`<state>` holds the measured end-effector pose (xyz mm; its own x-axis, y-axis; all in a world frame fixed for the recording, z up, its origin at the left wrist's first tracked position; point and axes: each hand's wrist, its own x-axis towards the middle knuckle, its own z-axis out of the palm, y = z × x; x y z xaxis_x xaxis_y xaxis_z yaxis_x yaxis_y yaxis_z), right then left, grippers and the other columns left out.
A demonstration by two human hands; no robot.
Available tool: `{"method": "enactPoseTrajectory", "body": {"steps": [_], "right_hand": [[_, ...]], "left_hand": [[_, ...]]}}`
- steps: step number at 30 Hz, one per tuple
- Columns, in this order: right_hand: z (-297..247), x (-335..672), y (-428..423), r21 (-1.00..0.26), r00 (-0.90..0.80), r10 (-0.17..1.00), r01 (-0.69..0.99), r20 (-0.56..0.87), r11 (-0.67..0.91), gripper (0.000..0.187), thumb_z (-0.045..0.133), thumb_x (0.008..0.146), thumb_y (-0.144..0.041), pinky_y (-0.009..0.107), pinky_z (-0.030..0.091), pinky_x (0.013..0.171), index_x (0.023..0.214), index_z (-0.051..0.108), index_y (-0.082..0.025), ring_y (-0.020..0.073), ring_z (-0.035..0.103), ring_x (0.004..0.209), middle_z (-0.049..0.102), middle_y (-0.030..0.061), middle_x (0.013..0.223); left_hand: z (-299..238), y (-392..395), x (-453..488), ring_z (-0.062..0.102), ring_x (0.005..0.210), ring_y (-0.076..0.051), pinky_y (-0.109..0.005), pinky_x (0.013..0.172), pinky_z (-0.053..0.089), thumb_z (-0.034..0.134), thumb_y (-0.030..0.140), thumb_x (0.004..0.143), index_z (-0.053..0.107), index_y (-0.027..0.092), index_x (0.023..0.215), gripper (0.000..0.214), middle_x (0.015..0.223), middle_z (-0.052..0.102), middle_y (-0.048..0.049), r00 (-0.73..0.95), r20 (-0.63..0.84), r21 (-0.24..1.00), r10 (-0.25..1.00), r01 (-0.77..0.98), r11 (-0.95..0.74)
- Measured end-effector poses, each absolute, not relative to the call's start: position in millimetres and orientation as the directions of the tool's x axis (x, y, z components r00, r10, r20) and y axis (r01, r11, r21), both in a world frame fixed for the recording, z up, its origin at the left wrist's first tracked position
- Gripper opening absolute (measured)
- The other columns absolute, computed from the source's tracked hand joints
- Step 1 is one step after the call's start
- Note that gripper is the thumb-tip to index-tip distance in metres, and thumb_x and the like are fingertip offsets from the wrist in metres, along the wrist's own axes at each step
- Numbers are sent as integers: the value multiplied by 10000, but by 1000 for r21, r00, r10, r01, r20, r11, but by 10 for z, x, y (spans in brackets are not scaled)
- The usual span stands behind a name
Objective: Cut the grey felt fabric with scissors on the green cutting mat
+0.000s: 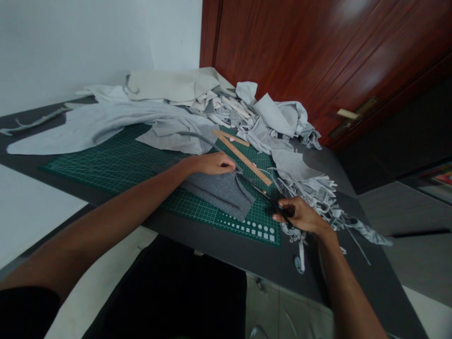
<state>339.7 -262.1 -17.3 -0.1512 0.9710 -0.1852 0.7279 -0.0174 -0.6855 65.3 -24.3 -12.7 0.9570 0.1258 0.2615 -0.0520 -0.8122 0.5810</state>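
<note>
My right hand is shut on the black handles of a pair of fabric scissors, whose long blades point up and left into a dark grey fabric piece. That fabric lies on a green self-healing cutting mat. My left hand grips the fabric's far edge, close to the blade tips. The blades' exact contact with the cloth is hard to see. A wooden ruler lies on the mat just beyond both hands, with its nearer end close to the scissors.
Heaps of pale grey fabric and cut scraps cover the dark table behind and right of the mat. A reddish-brown wooden door with a lever handle stands at the back right; a white wall rises at the back left.
</note>
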Motion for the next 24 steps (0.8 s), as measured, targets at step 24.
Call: {"method": "enactPoseTrajectory", "body": {"steps": [24], "right_hand": [[-268, 3435, -2595, -671, -176, 973, 741, -149, 31, 555, 702, 799, -594, 230, 209, 474, 603, 353, -209, 87, 272, 546, 276, -66, 594]], "left_hand": [[-124, -244, 673, 458, 567, -91, -220, 602, 347, 471, 160, 913, 568, 150, 648, 282, 598, 545, 8, 953, 295, 541, 70, -106, -834]]}}
